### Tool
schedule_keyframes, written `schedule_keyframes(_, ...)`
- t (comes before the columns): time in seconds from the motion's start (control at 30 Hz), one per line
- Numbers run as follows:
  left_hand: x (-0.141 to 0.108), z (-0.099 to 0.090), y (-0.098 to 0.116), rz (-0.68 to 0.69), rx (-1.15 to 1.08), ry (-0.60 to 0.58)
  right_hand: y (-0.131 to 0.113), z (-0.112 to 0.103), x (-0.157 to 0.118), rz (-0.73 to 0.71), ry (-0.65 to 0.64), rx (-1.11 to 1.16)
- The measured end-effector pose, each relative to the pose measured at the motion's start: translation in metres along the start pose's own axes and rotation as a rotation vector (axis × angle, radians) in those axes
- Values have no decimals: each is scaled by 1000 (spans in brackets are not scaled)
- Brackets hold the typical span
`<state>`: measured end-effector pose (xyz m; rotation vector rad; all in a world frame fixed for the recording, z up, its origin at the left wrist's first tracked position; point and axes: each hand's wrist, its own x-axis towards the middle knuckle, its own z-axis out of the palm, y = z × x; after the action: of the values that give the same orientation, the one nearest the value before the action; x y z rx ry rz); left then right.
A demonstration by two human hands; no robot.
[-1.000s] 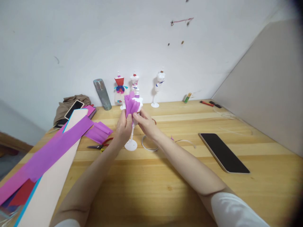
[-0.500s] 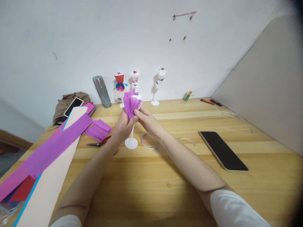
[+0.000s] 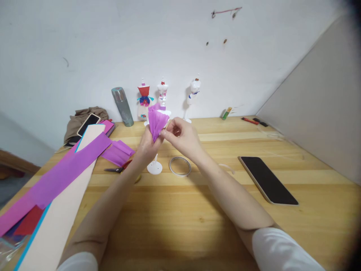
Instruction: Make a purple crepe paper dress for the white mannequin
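A pleated piece of purple crepe paper [image 3: 158, 122] wraps the front of a small white dress-form mannequin [image 3: 166, 113], gathered narrow at the waist. My left hand [image 3: 148, 145] is closed around that gathered part and the form's middle. At the waist's right side, my right hand [image 3: 183, 137] is in a pinch, thumb and forefinger together against the paper's edge. What lies between those fingertips is too small to make out. The form's round white base [image 3: 154, 168] shows below my left hand.
Three more small mannequins stand by the wall, one in a red top [image 3: 143, 91]. Left are a flask [image 3: 123, 107], purple paper strips [image 3: 70, 169], a long pale board [image 3: 56, 226] and scissors [image 3: 113, 170]. A wire ring [image 3: 180, 175] and a phone [image 3: 267, 180] lie right.
My right hand has drawn slightly back to the right and turned, its fingers now curled into a pinch. My left hand keeps its hold on the paper. The view has shifted a little.
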<state>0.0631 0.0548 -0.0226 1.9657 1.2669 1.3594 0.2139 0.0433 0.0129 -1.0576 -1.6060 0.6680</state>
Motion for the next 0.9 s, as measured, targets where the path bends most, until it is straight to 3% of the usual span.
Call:
schedule_keyframes(0.23,0,2,-4,34,22,35,5,15,-2,-59,66,135)
schedule_keyframes(0.43,-1,3,-2,49,43,63,6,18,-2,-28,69,190)
schedule_keyframes(0.7,-4,8,1,25,119,121,1,17,-7,-21,153,17)
schedule_keyframes(0.9,-5,9,3,15,159,102,1,19,-6,-38,141,23)
